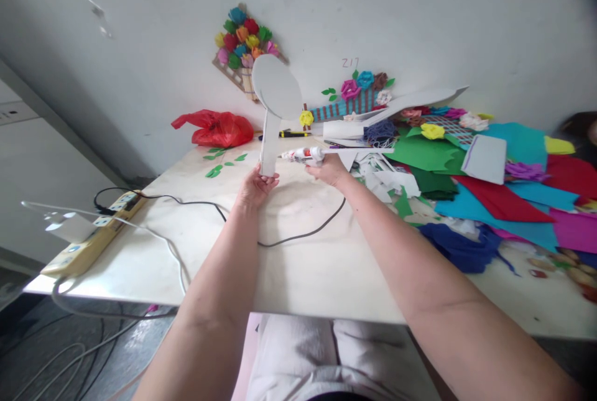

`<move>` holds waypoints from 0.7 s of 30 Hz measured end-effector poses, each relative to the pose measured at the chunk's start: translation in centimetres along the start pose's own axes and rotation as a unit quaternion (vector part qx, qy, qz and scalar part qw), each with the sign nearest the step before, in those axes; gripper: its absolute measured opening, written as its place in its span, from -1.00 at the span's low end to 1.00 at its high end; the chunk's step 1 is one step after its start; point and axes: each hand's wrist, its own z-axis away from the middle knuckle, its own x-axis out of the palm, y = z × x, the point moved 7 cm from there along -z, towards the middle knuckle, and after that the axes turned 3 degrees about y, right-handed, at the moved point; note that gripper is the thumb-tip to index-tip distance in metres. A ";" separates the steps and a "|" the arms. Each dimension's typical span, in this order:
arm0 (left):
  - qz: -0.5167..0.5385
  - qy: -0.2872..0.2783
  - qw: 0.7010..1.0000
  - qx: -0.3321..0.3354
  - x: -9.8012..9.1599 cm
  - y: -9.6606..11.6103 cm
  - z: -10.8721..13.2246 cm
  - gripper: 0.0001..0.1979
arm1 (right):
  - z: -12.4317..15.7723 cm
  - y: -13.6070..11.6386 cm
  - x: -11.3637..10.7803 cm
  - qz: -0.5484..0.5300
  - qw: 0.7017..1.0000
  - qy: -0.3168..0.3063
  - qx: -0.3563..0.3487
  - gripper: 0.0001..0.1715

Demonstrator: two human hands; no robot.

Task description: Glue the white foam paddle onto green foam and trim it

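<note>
the left hand point(258, 189) grips the lower end of a white paddle-shaped board point(278, 87), held roughly upright over the counter point(298, 283). the right hand point(330, 171) is wrapped round a glue gun point(305, 155) just right of the board — pointing at it, though whether they touch i cannot tell. left of the board lie a red bag point(222, 130) and green leaf cutouts point(214, 171) — well to its right, coloured sheets point(504, 202).
</note>
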 end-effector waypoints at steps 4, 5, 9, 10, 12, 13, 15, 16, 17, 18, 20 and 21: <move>0.004 -0.018 1.000 -0.021 0.1 -0.3 0.0 -0.72 | 0.1 0.3 -0.7 -0.117 0.991 0.029 0.059 -0.86; 0.007 -0.028 0.999 -0.029 0.2 -0.4 0.1 -0.71 | 0.2 0.3 -0.6 -0.154 0.985 0.028 0.074 -0.85; 0.015 -0.060 0.996 -0.070 0.6 -0.9 0.6 -0.67 | 0.7 0.0 0.3 -0.316 0.940 0.022 0.123 -0.74; 0.010 -0.067 0.994 -0.081 0.8 -1.0 0.7 -0.66 | 0.8 0.0 0.6 -0.349 0.927 0.020 0.133 -0.71; -0.005 -0.078 0.992 -0.101 1.0 -1.3 1.0 -0.65 | 0.9 0.0 1.0 -0.397 0.907 0.011 0.143 -0.66; -0.015 -0.083 0.990 -0.111 1.1 -1.5 1.1 -0.64 | 0.9 0.1 1.3 -0.412 0.900 0.002 0.143 -0.64; -0.039 -0.096 0.987 -0.123 1.3 -1.7 1.3 -0.64 | 1.0 0.2 1.7 -0.433 0.891 -0.019 0.137 -0.59; -0.053 -0.102 0.985 -0.126 1.3 -1.8 1.4 -0.64 | 1.1 0.2 1.9 -0.440 0.888 -0.031 0.132 -0.57; -0.065 -0.108 0.984 -0.126 1.4 -1.9 1.4 -0.64 | 1.1 0.1 2.0 -0.446 0.885 -0.044 0.125 -0.55; -0.075 -0.114 0.983 -0.124 1.4 -1.9 1.4 -0.65 | 1.2 -0.1 2.2 -0.450 0.883 -0.057 0.118 -0.53; -0.085 -0.122 0.981 -0.123 1.3 -1.9 1.4 -0.65 | 1.4 -0.5 2.2 -0.453 0.882 -0.077 0.104 -0.50; -0.086 -0.127 0.980 -0.127 1.2 -2.0 1.3 -0.66 | 1.5 -0.7 2.1 -0.453 0.882 -0.083 0.100 -0.49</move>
